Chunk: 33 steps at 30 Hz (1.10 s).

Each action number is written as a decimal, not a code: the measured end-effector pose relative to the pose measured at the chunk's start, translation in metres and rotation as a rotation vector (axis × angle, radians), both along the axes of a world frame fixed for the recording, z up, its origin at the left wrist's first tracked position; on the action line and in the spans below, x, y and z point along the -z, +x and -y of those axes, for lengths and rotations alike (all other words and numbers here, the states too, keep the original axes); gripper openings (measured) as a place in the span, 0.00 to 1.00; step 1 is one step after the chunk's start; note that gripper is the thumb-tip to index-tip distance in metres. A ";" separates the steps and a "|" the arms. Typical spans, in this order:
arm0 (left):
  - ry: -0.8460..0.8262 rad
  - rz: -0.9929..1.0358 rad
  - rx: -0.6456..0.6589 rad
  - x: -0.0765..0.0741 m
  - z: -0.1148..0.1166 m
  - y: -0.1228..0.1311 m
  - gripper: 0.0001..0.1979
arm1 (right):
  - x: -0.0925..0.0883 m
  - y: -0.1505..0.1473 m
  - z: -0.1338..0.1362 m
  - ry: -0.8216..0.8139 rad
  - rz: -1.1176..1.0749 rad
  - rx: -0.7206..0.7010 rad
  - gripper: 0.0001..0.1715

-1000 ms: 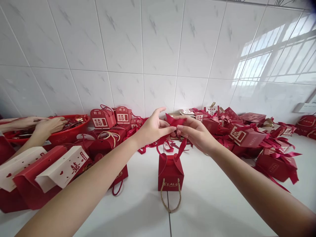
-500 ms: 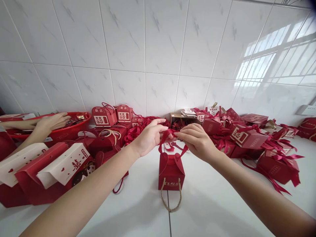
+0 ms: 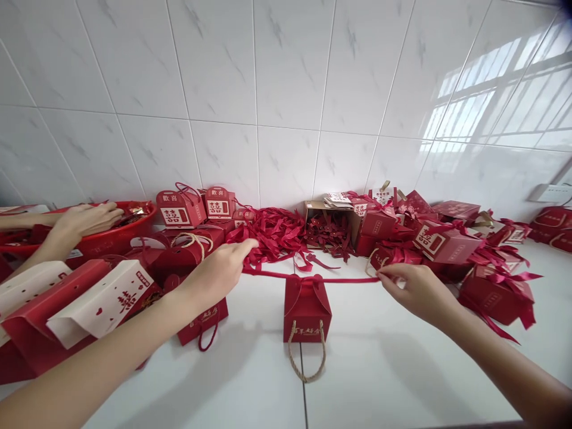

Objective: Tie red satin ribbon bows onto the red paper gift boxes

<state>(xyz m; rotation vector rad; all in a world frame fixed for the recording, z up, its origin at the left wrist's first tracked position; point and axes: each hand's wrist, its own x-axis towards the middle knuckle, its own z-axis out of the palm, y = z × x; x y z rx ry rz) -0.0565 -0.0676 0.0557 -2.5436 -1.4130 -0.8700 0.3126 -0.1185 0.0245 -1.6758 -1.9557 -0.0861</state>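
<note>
A small red gift box (image 3: 307, 313) with a rope handle hanging down its front stands upright on the white table. A red ribbon (image 3: 346, 280) passes through its top and stretches taut to both sides. My left hand (image 3: 218, 268) is closed on the ribbon's left end. On the other side, my right hand (image 3: 413, 289) pinches the right end between thumb and fingers. The box stands midway between my hands, below the ribbon; neither hand touches it.
Behind lie a heap of red ribbons (image 3: 279, 229) and an open carton (image 3: 353, 229) of small red pieces. Finished-looking boxes with bows (image 3: 496, 292) pile up on the right. More gift boxes (image 3: 111, 298) stand left, where another person's hand (image 3: 87, 220) reaches into a red basin (image 3: 134, 229).
My hands have moved apart from close above the box, left and right. The ribbon, looped and slack before, is now pulled straight across the box top.
</note>
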 end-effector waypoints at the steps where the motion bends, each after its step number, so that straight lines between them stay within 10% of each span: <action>1: -0.027 -0.041 -0.003 0.007 -0.001 -0.008 0.21 | 0.004 0.008 0.002 -0.069 0.041 0.029 0.13; 8: 0.037 -0.418 -0.071 0.024 -0.004 -0.014 0.24 | 0.029 0.017 0.003 -0.220 0.137 0.039 0.14; 12: 0.102 -0.180 0.063 0.023 0.001 0.017 0.11 | 0.026 -0.007 -0.006 -0.108 -0.037 -0.059 0.19; 22: -0.607 0.569 0.186 0.067 -0.002 0.060 0.12 | 0.047 -0.066 -0.030 -0.621 -0.692 -0.435 0.23; 27: -0.987 0.632 0.134 0.069 -0.009 0.057 0.16 | 0.047 -0.062 -0.035 -0.955 -0.832 -0.447 0.27; 33: -1.199 0.593 0.131 0.067 -0.010 0.057 0.16 | 0.047 -0.057 -0.037 -0.959 -0.947 -0.498 0.27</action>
